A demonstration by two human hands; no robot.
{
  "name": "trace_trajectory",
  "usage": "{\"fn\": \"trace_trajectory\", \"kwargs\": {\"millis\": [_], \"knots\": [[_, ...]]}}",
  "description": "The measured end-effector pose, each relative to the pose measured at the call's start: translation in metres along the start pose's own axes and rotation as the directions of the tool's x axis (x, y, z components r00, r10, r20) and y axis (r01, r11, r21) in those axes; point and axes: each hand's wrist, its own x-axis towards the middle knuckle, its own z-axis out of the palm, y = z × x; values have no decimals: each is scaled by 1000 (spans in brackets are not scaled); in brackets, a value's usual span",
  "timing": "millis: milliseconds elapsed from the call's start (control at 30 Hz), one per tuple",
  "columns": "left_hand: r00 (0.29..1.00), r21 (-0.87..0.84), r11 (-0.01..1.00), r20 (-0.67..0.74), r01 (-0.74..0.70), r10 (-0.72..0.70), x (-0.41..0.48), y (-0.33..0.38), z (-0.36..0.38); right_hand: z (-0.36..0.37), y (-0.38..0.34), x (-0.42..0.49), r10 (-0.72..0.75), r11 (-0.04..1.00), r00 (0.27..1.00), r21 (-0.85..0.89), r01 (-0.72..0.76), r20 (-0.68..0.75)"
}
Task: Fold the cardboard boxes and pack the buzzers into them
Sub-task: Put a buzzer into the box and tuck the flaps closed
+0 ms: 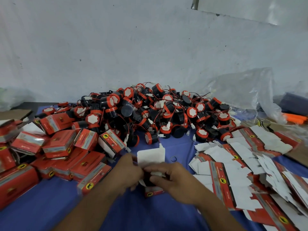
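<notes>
1. Centrally, both hands meet over one small red box [152,191] that sits on the blue cloth [50,205], close to the viewer.
2. The box's white flap [150,156] stands open, pointing away from the person.
3. The left hand [128,170] has its fingers curled round the box's left side, gripping it.
4. The right hand [175,179] curls over the top, with thumb and fingers pinching a buzzer [147,180] by its white plug [157,173]. The black buzzer sits in the box mouth; how deep it is I cannot tell, as the hands are blurred.
5. Behind the hands a big pile of buzzers [158,114], black with red caps and thin wires, rises against the pale wall [116,47].
6. To the left lie many closed red boxes [58,147], heaped loosely, some tilted.
7. To the right, flat cartons [241,164] lie spread and overlapping, white insides mostly up.
8. A rubber band [173,158] lies on the cloth just right of the flap.
9. A clear plastic bag [241,90] is crumpled at the far right by the wall, with something orange [295,117] beside it.
</notes>
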Motion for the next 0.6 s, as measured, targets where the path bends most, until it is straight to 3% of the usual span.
{"fn": "trace_trajectory", "kwargs": {"millis": [133, 267, 400, 467, 600], "knots": [[1000, -63, 998, 28, -6, 8, 5, 4, -2, 1, -3, 2, -61, 980, 998, -188, 57, -13], [985, -401, 916, -160, -7, -62, 2, -22, 14, 9, -3, 4, -70, 950, 994, -311, 42, -78], [929, -484, 866, -363, -126, -68, -4, -41, 28, 17, -7, 12, 16, 919, 990, -388, -70, -142], [919, -450, 863, -393, -228, 38, -11, -42, 31, 18, -8, 17, 46, 853, 990, -511, -109, -136], [852, -121, 888, -365, -444, 376, -30, -44, 33, 18, -10, 13, -28, 869, 996, -494, -19, -88]]}}
